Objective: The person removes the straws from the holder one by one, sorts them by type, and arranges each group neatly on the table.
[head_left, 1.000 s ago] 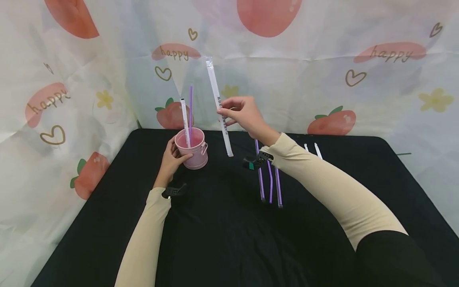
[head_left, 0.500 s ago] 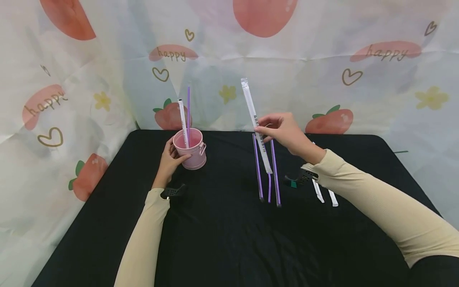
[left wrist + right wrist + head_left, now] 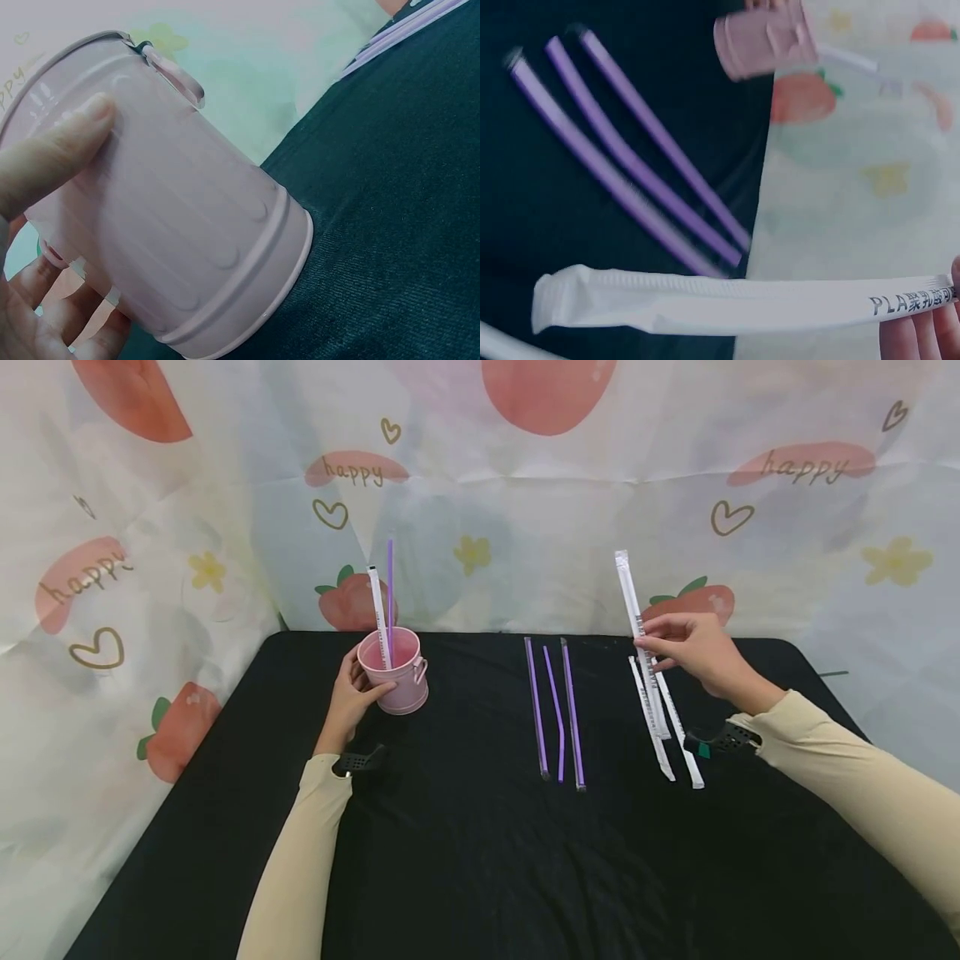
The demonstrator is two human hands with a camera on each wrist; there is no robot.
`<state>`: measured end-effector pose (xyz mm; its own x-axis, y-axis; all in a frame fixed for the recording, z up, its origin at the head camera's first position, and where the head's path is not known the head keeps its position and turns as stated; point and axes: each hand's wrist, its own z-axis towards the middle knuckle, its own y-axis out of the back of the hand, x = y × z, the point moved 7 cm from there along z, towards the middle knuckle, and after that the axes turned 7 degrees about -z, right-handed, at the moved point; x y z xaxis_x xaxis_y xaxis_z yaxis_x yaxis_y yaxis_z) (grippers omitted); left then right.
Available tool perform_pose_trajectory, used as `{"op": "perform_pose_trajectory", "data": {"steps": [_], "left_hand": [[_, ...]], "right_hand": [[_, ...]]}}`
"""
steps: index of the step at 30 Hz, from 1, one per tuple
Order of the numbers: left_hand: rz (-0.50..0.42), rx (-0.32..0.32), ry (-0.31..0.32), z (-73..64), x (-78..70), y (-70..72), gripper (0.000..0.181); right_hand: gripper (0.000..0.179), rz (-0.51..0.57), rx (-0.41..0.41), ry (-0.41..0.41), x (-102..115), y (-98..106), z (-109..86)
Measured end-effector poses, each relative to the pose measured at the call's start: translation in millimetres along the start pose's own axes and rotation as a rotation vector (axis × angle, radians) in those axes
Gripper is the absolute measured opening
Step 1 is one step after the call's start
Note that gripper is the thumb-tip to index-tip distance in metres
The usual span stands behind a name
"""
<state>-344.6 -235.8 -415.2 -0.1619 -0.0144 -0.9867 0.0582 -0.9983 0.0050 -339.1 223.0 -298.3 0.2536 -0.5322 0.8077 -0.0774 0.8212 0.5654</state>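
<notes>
My left hand (image 3: 356,693) grips the side of a small pink bucket (image 3: 406,692), thumb at the front and fingers round the left. A white paper-wrapped straw (image 3: 378,618) and a purple straw (image 3: 390,585) stand in the bucket. Over at the right, my right hand (image 3: 701,652) pinches another wrapped straw (image 3: 705,300), printed with dark lettering, between thumb and fingers. It is held tilted above two white wrapped straws, a left one (image 3: 660,756) and a right one (image 3: 686,752), on the table. Whether its lower end touches the table I cannot tell.
Three purple straws (image 3: 573,727) lie side by side on the black-covered table (image 3: 480,860), between the bucket and the white straws. A fruit-print curtain (image 3: 555,527) hangs behind and to the left.
My right hand has carried the wrapped straw rightward and down, from near the bucket, past the purple straws, to the white ones. My left hand keeps its grip on the bucket.
</notes>
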Motion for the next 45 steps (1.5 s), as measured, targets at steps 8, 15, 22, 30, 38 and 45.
{"op": "perform_pose_trajectory", "data": {"steps": [8,15,22,30,38,45], "left_hand": [[-0.013,-0.017,0.002,3.0,5.0,3.5,0.083],[-0.013,-0.013,0.024,2.7,5.1,4.1,0.082],[0.010,-0.012,0.013,1.4,3.1,3.9,0.082],[0.021,-0.022,0.003,4.2,5.6,5.2,0.082],[-0.004,-0.020,0.013,2.9,4.6,3.7,0.083],[0.003,-0.017,0.007,2.8,5.6,2.8,0.082]], "right_hand": [[0.023,-0.123,-0.002,-0.140,-60,33,-6.7],[0.050,-0.163,0.041,-0.269,-116,43,-16.6],[0.055,-0.222,0.103,-0.326,-154,43,-25.7],[0.050,-0.243,0.151,-0.330,-173,32,-30.0],[0.048,-0.261,0.150,-0.312,-175,26,-28.4],[0.046,-0.312,0.094,-0.339,-180,27,-27.4]]}}
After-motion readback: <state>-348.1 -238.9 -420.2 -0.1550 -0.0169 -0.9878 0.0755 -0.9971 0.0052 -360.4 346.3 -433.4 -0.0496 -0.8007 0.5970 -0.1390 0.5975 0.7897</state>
